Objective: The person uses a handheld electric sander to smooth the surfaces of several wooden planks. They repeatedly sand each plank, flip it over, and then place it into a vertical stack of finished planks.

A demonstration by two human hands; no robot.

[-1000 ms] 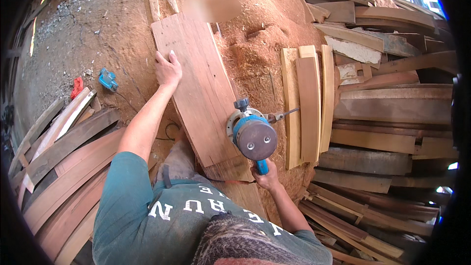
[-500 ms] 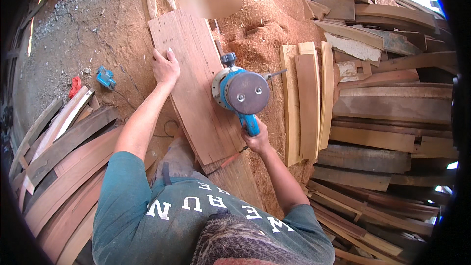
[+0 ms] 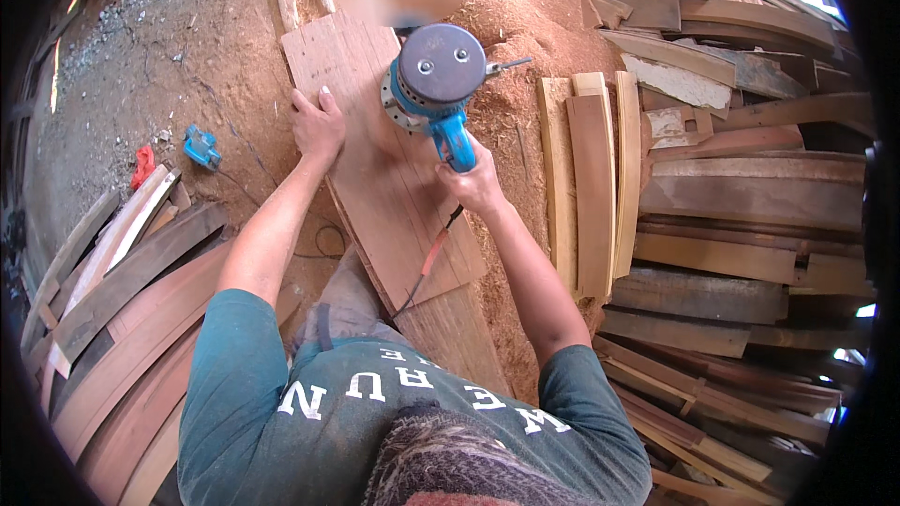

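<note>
A wide reddish-brown wooden board (image 3: 375, 225) lies lengthwise in front of me on top of another plank (image 3: 459, 333). My left hand (image 3: 319, 126) grips its left edge near the far end, thumb and fingers at the rim. A blue router (image 3: 441, 70) with a round dark top sits on the far part of the board, at its right edge. My right hand (image 3: 473, 178) is closed around the router's blue handle. From there its cord (image 3: 429, 258), partly in an orange sleeve, trails back over the board.
Sawdust (image 3: 516, 33) is heaped beyond and right of the board. Several light planks (image 3: 591, 197) lie to the right, beside a large stack of curved wood pieces (image 3: 750, 192). More boards (image 3: 141, 337) are piled at left, near a blue tool (image 3: 201, 147) and a red object (image 3: 142, 167).
My right hand has pushed the router away from me and slightly left along the board, drawing the cord after it. My left hand keeps its place on the edge.
</note>
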